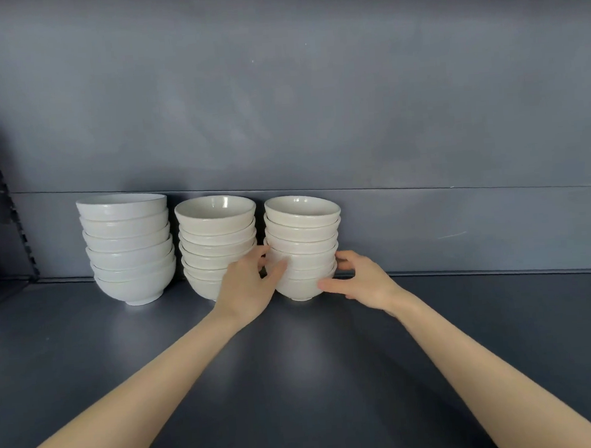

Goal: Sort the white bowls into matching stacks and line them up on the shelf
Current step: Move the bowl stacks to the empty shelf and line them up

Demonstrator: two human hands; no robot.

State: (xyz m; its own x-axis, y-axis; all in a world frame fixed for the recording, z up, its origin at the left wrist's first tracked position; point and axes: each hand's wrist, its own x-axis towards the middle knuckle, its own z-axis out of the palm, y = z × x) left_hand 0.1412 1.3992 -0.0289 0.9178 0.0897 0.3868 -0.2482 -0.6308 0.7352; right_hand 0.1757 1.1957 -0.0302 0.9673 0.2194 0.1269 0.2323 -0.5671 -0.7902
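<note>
Three stacks of white bowls stood in a row on the dark grey shelf (298,381), close to its back panel (313,100): a left stack (128,249) of wider, cooler-white bowls, then a middle stack (218,243) and a right stack (301,230) of creamier bowls that looked alike. The right stack was the one in hand, and it lay straight ahead of the person, squarely between the two hands, with its long axis upright. The left grip (245,283) was clamped on its lower left side, thumb across the front and fingers reaching into the narrow gap beside the middle stack. The right grip (364,282) was clamped on the lower right side, thumb laid against the bottom bowl and fingers curled round toward the back. Neither hand was nearer than the other, as both held at about the same low height. The stack's foot appeared to rest on the shelf, though a slight lift could not be ruled out. The sorting looked nearly finished, with only the spacing of this stack left to settle. Any nudge would probably run sideways along the row, and because the hold sat low on a tall column whose rims were not quite flush, the upper bowls could rock or knock the middle stack just beside them.
</note>
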